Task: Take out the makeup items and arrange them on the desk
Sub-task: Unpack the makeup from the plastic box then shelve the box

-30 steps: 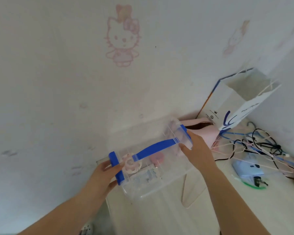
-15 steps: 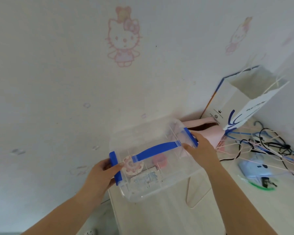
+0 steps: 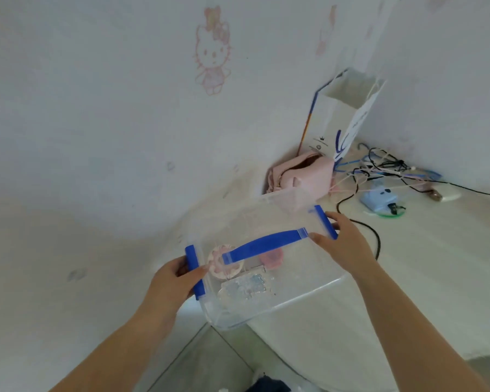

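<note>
A clear plastic box (image 3: 294, 284) with a blue handle (image 3: 263, 244) across its lid and blue side clips sits at the desk's (image 3: 425, 267) near left corner. My left hand (image 3: 173, 281) grips its left clip. My right hand (image 3: 343, 244) holds its right end at the other clip. Through the lid I see a round pink-and-white compact (image 3: 224, 264), a pink item (image 3: 272, 257) and a clear sparkly case (image 3: 246, 287).
Behind the box lies a pink pouch (image 3: 303, 176) against the wall. A white paper bag (image 3: 343, 114) stands in the corner. Tangled cables (image 3: 379, 168) and a light blue gadget (image 3: 379, 198) lie to the right. A black cable (image 3: 374, 236) runs just behind my right hand.
The view has swung down and left, so the box and the desk corner show lower in the frame. Both hands stay on the box's ends.
</note>
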Action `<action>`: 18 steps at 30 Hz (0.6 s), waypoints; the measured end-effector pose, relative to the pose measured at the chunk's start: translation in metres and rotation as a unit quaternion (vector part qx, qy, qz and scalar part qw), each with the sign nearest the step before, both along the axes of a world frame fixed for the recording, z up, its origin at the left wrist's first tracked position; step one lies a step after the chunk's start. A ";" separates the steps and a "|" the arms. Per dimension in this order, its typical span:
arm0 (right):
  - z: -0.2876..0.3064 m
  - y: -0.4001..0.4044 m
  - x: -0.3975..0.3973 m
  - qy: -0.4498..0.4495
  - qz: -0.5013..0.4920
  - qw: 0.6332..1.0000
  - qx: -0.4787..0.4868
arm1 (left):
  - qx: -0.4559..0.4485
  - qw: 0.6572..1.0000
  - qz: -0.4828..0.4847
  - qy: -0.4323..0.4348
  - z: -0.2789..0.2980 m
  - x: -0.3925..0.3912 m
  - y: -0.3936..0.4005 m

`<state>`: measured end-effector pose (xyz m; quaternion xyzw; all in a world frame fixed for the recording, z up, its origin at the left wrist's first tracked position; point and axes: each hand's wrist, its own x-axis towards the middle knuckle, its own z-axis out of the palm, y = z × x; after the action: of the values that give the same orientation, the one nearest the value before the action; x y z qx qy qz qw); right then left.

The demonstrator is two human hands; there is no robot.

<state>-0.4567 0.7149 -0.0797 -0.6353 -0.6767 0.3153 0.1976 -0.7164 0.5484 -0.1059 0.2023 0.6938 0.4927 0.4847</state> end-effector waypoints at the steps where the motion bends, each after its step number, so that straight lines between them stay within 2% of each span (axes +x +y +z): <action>1: 0.002 -0.015 0.002 0.002 -0.018 1.000 0.001 | 0.004 1.000 -0.023 0.001 0.000 -0.006 -0.004; 9: 0.024 -0.167 0.027 0.007 -0.194 0.981 0.018 | 0.055 0.971 -0.230 0.038 0.029 -0.024 -0.036; 12: 0.036 -0.231 0.045 0.031 -0.274 0.960 0.039 | 0.078 0.944 -0.318 0.045 0.045 -0.011 -0.045; 18: 0.072 -0.340 0.075 0.046 -0.395 0.914 0.080 | 0.124 0.899 -0.418 0.032 0.076 0.035 -0.063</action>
<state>-0.3814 0.3749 -0.0082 -0.8175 -0.3837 0.1856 0.3873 -0.6813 0.4859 -0.0303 0.5477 0.4937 0.3206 0.5946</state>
